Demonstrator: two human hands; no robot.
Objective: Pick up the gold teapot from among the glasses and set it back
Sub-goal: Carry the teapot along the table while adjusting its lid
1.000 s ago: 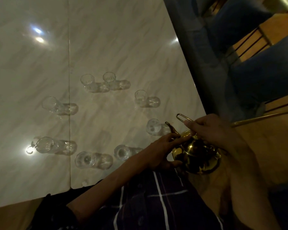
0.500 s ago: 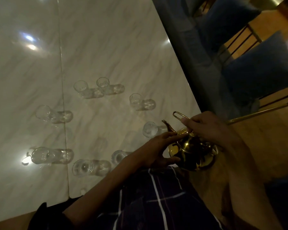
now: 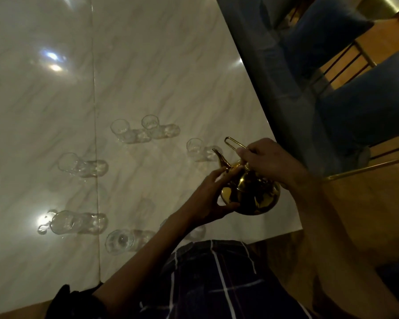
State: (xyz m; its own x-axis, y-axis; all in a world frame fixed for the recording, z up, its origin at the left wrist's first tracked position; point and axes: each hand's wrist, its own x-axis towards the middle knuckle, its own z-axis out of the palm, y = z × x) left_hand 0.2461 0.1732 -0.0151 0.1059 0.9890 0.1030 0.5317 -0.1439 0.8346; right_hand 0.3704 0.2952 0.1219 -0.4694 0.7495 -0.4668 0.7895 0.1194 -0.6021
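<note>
The gold teapot (image 3: 251, 194) hangs above the near right corner of the white marble table (image 3: 148, 65), its spout pointing up and left. My right hand (image 3: 270, 162) grips its thin wire handle from above. My left hand (image 3: 207, 199) holds the pot's left side, thumb under the belly and fingers along the shoulder below the spout. Several clear glasses stand around it on the table: one just behind the spout (image 3: 195, 147), a pair farther back (image 3: 134, 131), and others to the left (image 3: 69, 163).
More glasses stand near the front edge (image 3: 119, 241) and at the left (image 3: 65, 223); one is partly hidden under my left forearm. Blue-cushioned chairs with gold frames (image 3: 366, 107) stand past the table's right edge. My checked clothing (image 3: 217, 284) fills the bottom.
The teapot, held in both hands, has moved up and away from me over the table corner, closer to the glass behind its spout. It now hides the glass that stood beside it.
</note>
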